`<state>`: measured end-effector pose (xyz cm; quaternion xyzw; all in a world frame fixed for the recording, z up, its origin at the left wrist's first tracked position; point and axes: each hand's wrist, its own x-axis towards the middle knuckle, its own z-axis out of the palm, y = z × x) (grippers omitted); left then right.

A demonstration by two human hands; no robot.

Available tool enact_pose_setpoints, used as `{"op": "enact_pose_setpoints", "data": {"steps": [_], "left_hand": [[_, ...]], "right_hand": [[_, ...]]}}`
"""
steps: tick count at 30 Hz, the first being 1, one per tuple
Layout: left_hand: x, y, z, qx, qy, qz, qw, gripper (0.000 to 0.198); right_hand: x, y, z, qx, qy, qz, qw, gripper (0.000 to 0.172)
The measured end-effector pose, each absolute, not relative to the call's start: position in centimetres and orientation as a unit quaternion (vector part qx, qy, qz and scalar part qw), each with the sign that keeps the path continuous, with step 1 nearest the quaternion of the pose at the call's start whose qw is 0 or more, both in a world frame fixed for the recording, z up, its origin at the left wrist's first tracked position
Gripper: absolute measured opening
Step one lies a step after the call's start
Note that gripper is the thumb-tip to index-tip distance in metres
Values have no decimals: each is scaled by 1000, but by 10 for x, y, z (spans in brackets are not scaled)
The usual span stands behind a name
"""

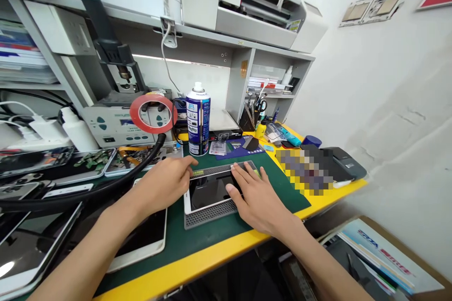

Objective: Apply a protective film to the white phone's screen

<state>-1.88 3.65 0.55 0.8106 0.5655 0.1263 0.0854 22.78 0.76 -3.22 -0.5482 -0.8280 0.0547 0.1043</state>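
Observation:
A white-framed tablet (pixel 208 192) with a dark screen lies on a perforated grey pad (pixel 212 212) on the green mat. My left hand (pixel 163 183) rests at the tablet's left edge, fingers curled, index finger reaching along its top edge. My right hand (pixel 256 195) lies flat on the tablet's right end, fingers stretched out and slightly apart. Neither hand holds anything.
A blue spray can (pixel 198 120) stands behind the tablet. A red tape roll (pixel 153 113) hangs by a grey station (pixel 116 124). A black hose (pixel 88 193) crosses the left side. More tablets (pixel 141 240) lie at left; small tools and cards (pixel 278 136) at right. The yellow table edge (pixel 212 258) is near.

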Motion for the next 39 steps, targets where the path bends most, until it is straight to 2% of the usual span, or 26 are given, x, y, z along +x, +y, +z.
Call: {"op": "enact_pose_setpoints", "data": {"steps": [14, 26, 39], "left_hand": [[-21, 39, 4, 807, 567, 150, 66, 41], [-26, 38, 4, 797, 575, 172, 70, 40], [-28, 40, 5, 801, 572, 169, 56, 39]], "right_hand": [[182, -4, -26, -497, -856, 87, 114, 69], [135, -13, -24, -415, -888, 114, 161, 68], [129, -29, -26, -425, -883, 105, 170, 64]]}}
